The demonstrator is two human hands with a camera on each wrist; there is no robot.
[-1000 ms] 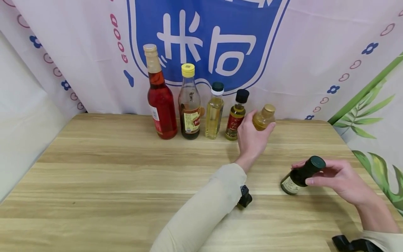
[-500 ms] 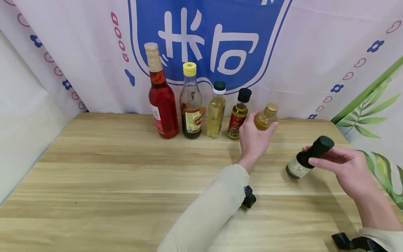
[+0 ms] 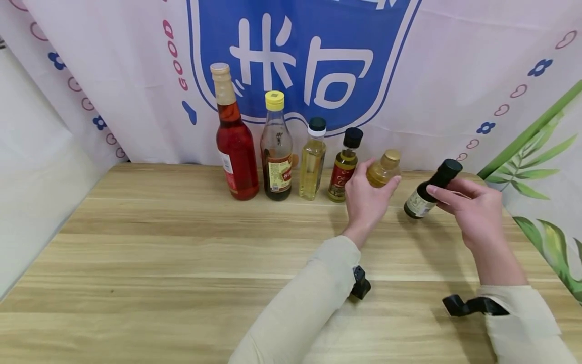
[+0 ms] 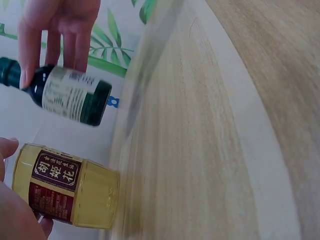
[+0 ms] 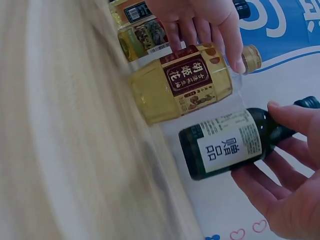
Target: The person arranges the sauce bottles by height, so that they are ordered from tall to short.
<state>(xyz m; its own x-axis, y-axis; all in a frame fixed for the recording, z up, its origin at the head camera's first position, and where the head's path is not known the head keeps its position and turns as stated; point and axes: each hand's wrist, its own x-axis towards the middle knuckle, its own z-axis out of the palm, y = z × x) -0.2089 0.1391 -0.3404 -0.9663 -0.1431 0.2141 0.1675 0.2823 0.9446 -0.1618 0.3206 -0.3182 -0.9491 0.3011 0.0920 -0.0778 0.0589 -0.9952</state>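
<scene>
Fingers [image 3: 438, 192] of the right hand [image 3: 473, 210] pinch a tilted dark green glass bottle [image 3: 427, 190]. Left hand [image 3: 366, 199] fingers curl round a small yellow oil bottle [image 3: 383, 170] just beside it, above the wooden desk [image 3: 182, 253].

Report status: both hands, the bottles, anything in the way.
Left hand grips yellow bottle, end of row. Right hand holds dark bottle tilted, off the table. Nothing between them.

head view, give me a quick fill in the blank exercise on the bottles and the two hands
1. The right hand holds a dark bottle whose cap is ____ in colour.
2. The left hand grips the small yellow bottle, whose cap is ____ in colour.
3. The tallest bottle in the row, the red bottle, stands at the row's ____ end in the head view.
4. The dark bottle is held ____, not upright.

Missing words: black; gold; left; tilted
</scene>
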